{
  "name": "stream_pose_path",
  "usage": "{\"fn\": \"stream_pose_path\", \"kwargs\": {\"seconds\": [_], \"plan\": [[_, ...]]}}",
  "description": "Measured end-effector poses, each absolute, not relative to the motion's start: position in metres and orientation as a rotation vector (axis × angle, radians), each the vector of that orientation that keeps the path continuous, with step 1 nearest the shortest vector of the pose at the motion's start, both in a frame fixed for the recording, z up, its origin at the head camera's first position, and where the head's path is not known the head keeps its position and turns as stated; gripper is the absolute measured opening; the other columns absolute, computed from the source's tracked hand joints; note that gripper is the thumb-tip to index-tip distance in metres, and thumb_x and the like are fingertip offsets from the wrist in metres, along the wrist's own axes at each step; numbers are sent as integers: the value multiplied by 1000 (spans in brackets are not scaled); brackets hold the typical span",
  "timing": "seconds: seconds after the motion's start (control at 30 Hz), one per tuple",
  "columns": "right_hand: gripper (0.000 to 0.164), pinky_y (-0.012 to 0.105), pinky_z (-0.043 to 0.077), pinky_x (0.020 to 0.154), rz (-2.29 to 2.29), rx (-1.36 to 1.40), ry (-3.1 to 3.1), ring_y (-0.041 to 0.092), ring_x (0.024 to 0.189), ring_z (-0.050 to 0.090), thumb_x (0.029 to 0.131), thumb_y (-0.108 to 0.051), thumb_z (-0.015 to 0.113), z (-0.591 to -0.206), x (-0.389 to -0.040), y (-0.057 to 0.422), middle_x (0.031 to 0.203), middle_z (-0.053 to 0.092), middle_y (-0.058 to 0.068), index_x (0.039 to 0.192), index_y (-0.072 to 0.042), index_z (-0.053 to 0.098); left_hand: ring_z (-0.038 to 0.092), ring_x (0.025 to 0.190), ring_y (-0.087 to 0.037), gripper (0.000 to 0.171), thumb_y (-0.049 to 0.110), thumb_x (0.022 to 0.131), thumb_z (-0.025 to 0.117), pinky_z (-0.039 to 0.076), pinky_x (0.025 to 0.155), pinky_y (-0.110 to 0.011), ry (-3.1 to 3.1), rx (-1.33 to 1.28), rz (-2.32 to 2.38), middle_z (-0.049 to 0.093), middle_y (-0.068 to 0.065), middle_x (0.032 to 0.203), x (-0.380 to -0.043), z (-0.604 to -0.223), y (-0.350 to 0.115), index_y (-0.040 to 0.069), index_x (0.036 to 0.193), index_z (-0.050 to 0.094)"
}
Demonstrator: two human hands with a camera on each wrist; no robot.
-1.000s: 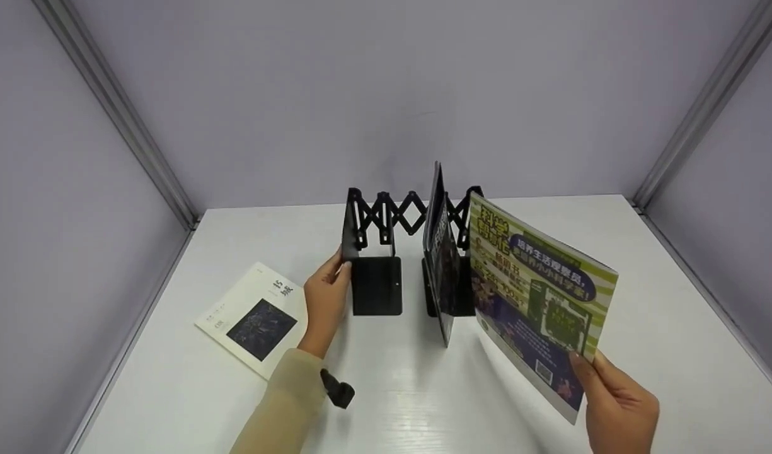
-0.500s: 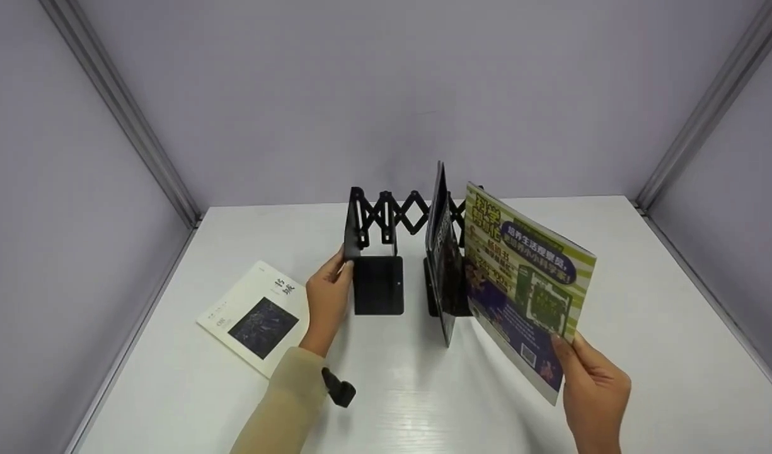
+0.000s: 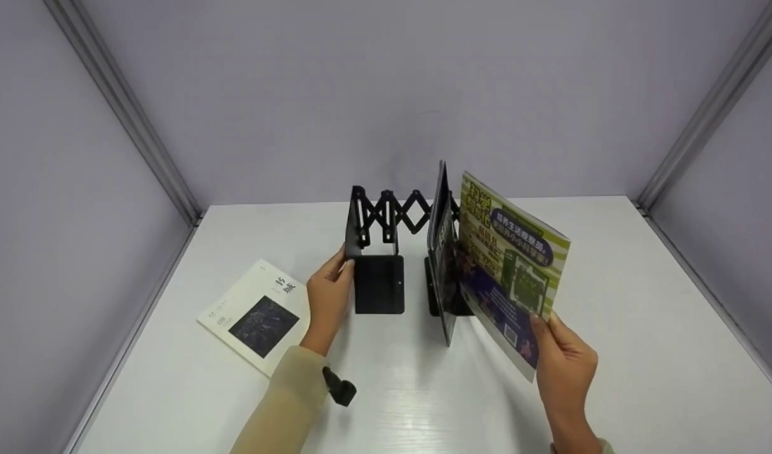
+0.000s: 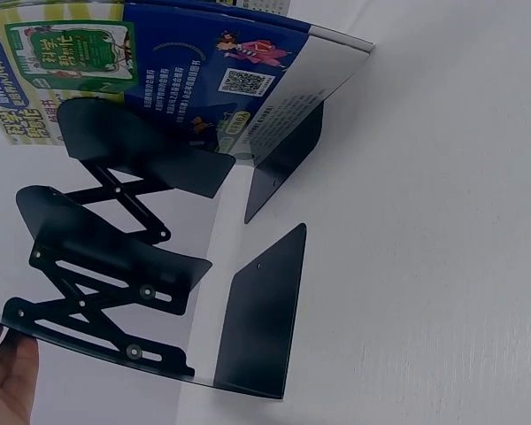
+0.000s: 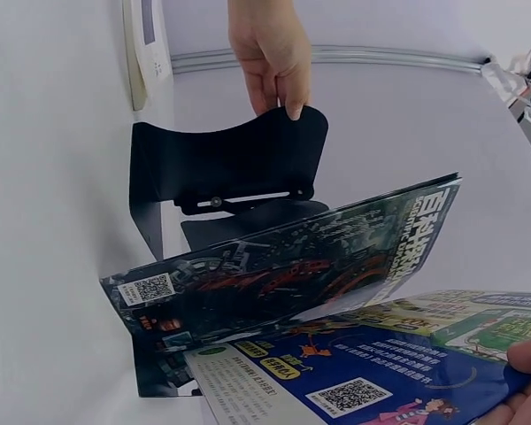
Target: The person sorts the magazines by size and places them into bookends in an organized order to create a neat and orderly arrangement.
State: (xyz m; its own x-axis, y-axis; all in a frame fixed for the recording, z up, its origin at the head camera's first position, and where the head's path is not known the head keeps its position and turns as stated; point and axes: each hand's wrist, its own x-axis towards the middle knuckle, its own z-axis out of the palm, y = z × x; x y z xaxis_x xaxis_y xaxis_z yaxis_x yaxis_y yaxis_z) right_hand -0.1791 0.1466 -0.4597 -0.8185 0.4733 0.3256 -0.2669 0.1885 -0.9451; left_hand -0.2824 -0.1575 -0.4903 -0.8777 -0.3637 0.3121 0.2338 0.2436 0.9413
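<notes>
A black expandable bookend rack (image 3: pixel 379 285) with a scissor-lattice back stands on the white table. My left hand (image 3: pixel 329 290) pinches its left end plate between thumb and fingers. Toward the rack's right end a dark-covered magazine (image 3: pixel 445 271) stands on edge. My right hand (image 3: pixel 565 359) grips the lower right edge of a yellow, green and blue magazine (image 3: pixel 512 265), tilted just right of the dark one. In the right wrist view, the colourful magazine's (image 5: pixel 354 372) near corner is close to the rack's right base plate. Much of the rack's right end is hidden behind the magazines.
A cream book (image 3: pixel 263 315) with a dark square picture lies flat on the table (image 3: pixel 411 403), left of my left arm. Pale partition walls (image 3: pixel 398 94) with metal corner posts enclose the back and sides.
My right hand has moved left and away from me, bringing the colourful magazine closer to the dark one and over the rack's right end. My left hand keeps its hold on the plate.
</notes>
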Motion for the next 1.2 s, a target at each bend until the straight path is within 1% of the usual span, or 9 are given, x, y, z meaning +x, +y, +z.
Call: {"fn": "stream_pose_path", "kwargs": {"seconds": [0.13,0.2,0.3,0.4,0.43,0.6,0.93,1.03,1.2], "plan": [[27,9,56,85,1716,-139,-1865,2,111,64,94,4,62,-464,-189,140,122,62,23,120,11,61,61,126,-29,36,7,96,64,55,102,-33,-2053,122,-1685,63,-16,134,-283,-489,-158,1,131,63],[27,5,55,78,1715,-114,-1852,-3,101,67,94,4,61,-466,-193,136,122,61,24,121,12,61,62,125,-29,36,7,95,64,55,102,-32,-2056,123,-1685,63,-16,134,-283,-488,-158,1,131,63],[27,3,46,50,1710,-85,-1833,-8,56,58,94,4,61,-471,-199,132,93,74,22,121,10,63,62,125,-29,35,7,95,64,55,101,-32,-2065,126,-1665,64,-16,133,-284,-489,-159,1,130,63],[27,15,29,34,1705,-52,-1820,-1,37,30,95,2,62,-476,-205,128,68,69,6,121,7,64,63,124,-29,35,7,95,64,55,102,-33,-2063,129,-1664,64,-15,133,-284,-489,-159,1,130,64],[28,15,28,34,1706,-44,-1818,0,35,29,95,2,62,-478,-208,127,59,62,3,122,6,64,63,124,-29,35,7,95,64,55,102,-33,-2064,130,-1663,64,-15,132,-284,-489,-159,1,130,64],[28,14,31,33,1703,-30,-1819,0,34,32,96,-2,62,-485,-217,120,51,56,6,123,3,65,63,124,-29,35,7,95,65,56,101,-34,-2061,145,-1680,64,-15,132,-283,-488,-159,1,129,64],[28,11,36,37,1749,15,-1777,-1,39,40,95,-2,63,-495,-235,107,53,60,2,123,4,65,62,125,-29,35,7,95,64,55,102,-34,-2056,139,-1686,63,-15,133,-284,-490,-160,2,130,64],[28,10,38,40,1737,42,-1780,-2,43,45,95,-1,63,-499,-238,102,68,70,14,123,5,65,62,125,-29,36,6,95,65,56,101,-33,-2054,133,-1682,64,-16,133,-283,-490,-159,1,130,63],[28,8,45,48,1709,92,-1773,-4,59,60,95,2,62,-506,-243,96,98,71,31,123,8,63,62,124,-28,36,7,95,65,55,101,-31,-2062,118,-1652,64,-15,132,-284,-490,-159,2,130,64]]}}
